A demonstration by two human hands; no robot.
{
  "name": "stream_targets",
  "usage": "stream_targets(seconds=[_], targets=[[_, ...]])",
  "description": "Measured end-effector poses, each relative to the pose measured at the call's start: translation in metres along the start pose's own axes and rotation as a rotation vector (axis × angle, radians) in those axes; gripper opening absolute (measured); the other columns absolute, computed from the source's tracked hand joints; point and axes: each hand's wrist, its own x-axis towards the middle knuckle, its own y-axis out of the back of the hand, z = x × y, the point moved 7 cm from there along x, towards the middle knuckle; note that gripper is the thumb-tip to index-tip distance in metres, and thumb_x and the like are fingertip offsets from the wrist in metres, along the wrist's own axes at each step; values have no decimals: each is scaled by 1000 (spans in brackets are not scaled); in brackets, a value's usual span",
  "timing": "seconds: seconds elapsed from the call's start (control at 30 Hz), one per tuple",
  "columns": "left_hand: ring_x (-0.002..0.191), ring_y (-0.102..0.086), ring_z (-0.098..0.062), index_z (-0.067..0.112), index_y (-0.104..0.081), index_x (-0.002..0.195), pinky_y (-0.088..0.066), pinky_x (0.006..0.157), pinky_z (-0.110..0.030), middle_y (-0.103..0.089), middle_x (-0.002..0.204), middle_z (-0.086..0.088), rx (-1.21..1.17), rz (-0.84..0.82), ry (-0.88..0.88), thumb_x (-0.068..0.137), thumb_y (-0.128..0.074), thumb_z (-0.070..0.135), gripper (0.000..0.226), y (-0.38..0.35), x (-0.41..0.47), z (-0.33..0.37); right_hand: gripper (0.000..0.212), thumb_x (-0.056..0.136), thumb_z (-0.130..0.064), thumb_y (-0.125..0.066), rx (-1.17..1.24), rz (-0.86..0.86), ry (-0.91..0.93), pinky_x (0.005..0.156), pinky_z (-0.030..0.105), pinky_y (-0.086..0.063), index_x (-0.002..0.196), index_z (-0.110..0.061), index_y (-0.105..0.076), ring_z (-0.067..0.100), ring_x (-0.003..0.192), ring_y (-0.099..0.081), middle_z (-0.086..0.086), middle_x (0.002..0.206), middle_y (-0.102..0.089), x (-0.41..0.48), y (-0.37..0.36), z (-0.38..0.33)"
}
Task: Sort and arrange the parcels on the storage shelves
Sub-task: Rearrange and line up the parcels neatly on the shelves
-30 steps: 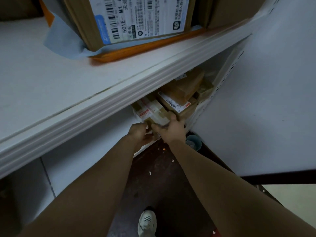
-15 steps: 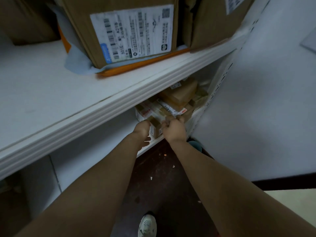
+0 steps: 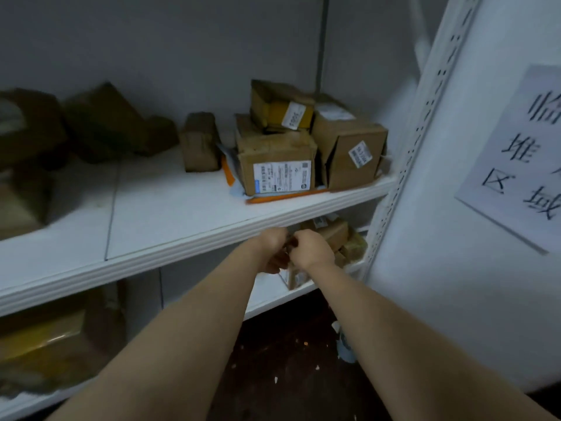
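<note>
Head view. Landmark: white shelf board [image 3: 170,220].
Left hand [image 3: 271,241] & right hand [image 3: 309,249]: just below board's front edge, touching each other, fingers curled; whether they grip anything, can't tell.
Small parcel [image 3: 293,276]: beneath board, directly under hands.
Labelled box [image 3: 276,168]: on board, right end, among other cartons.

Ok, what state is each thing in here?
Left hand, grips the small parcel.
Right hand, grips the same parcel.
Labelled box, upright on an orange envelope.
Yellow-taped box, stacked on top, tilted.
Corner box, side flap gaping.
</note>
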Motion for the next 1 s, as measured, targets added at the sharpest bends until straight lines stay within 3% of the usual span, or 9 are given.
stream_targets(seconds=[0.07,0.2,0.47,0.6,0.7,0.87,1.0], targets=[[78,-57,-27,8,-56,82,-45,82,-34,-59,83,-14,-9,44,-31,98,-35,28,34,22,-27,10,20,92,-21,-53,-17,19,85,72,32,-45,100,-11,-68,31,99,-61,12,105,-67,-11,16,-32],[78,-58,-27,4,-54,108,-45,79,-33,-61,87,-15,-34,139,-78,98,-34,32,35,67,-61,21,23,90,-18,-50,-37,70,195,71,30,-44,100,-14,-70,30,98,-61,11,103,-68,-25,35,-87],[96,-63,-27,5,-52,121,-49,90,-38,-66,107,-14,-27,334,-170,100,-38,30,35,164,-75,33,24,93,-17,-53,-39,81,327,71,27,-44,111,-17,-70,24,95,-63,6,102,-69,1,33,-173],[94,-61,-24,5,-52,123,-49,89,-37,-65,114,-13,47,403,-183,100,-43,24,31,216,-55,38,17,94,-21,-54,-10,110,306,77,31,-51,104,-18,-68,21,94,-61,3,102,-67,39,24,-207],[98,-62,-23,5,-51,123,-49,89,-36,-64,113,-13,90,422,-194,98,-48,22,30,255,-36,44,12,94,-20,-54,5,128,278,74,28,-47,99,-20,-65,22,95,-61,3,101,-65,75,17,-229],[97,-61,-23,6,-48,126,-48,81,-33,-63,108,-12,93,444,-201,96,-52,21,34,319,17,60,29,97,-23,-49,-9,147,223,81,31,-48,122,-12,-60,29,107,-59,9,118,-63,144,4,-262],[93,-59,-22,7,-56,114,-47,83,-33,-64,109,-13,134,431,-175,95,-52,21,23,345,53,67,38,97,-31,-43,-52,170,151,78,34,-48,132,-16,-46,34,106,-57,17,123,-55,193,-8,-272]])
